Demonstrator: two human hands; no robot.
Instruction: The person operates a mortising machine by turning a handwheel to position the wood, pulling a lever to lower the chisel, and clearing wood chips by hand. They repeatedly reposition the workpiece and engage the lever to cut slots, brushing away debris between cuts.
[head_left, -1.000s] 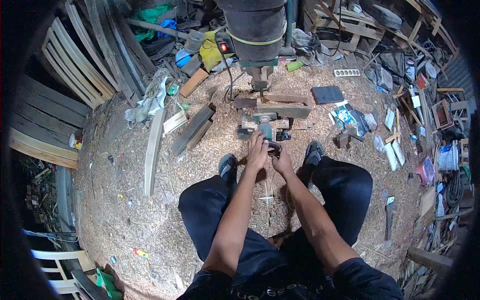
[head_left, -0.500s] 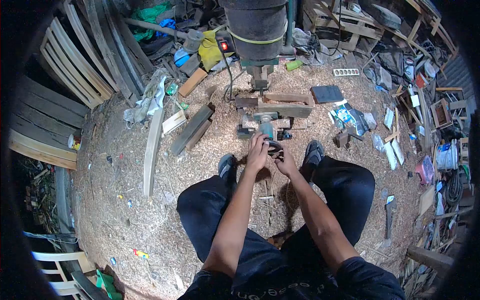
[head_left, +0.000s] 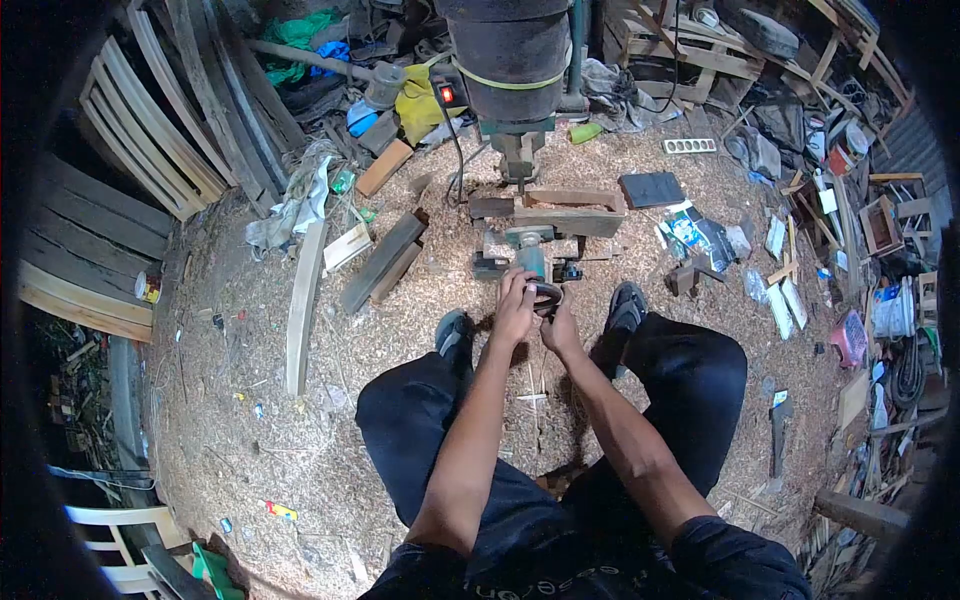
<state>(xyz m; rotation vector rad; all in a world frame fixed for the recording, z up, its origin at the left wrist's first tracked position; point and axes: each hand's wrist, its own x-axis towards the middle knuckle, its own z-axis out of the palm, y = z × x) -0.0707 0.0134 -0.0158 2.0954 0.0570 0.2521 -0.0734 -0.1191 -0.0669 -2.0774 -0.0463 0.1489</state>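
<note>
Both my hands are at a dark handwheel [head_left: 548, 290] on the near end of a green machine vise [head_left: 533, 258]. My left hand [head_left: 515, 303] has its fingers curled over the wheel's left side. On the right, my right hand [head_left: 560, 322] is closed round the rim's lower right part. Beyond the vise, a wooden block [head_left: 592, 220] with a long hollow cut in its top lies crosswise, wood chips inside. Right above its left end, the drilling machine [head_left: 517, 150] points its bit downward.
A dark bucket-shaped housing [head_left: 508, 60] hangs over the machine, beside a lit red switch [head_left: 447, 94]. Dark timber offcuts [head_left: 385, 260] and a long pale board [head_left: 306, 310] lie left on the chip-covered floor. A black slab [head_left: 653, 189] lies to the right.
My right hand has shifted slightly left, and its fingers are more tightly closed on the handwheel. My left hand stays at the wheel's left side. The wooden block shows no clear movement.
</note>
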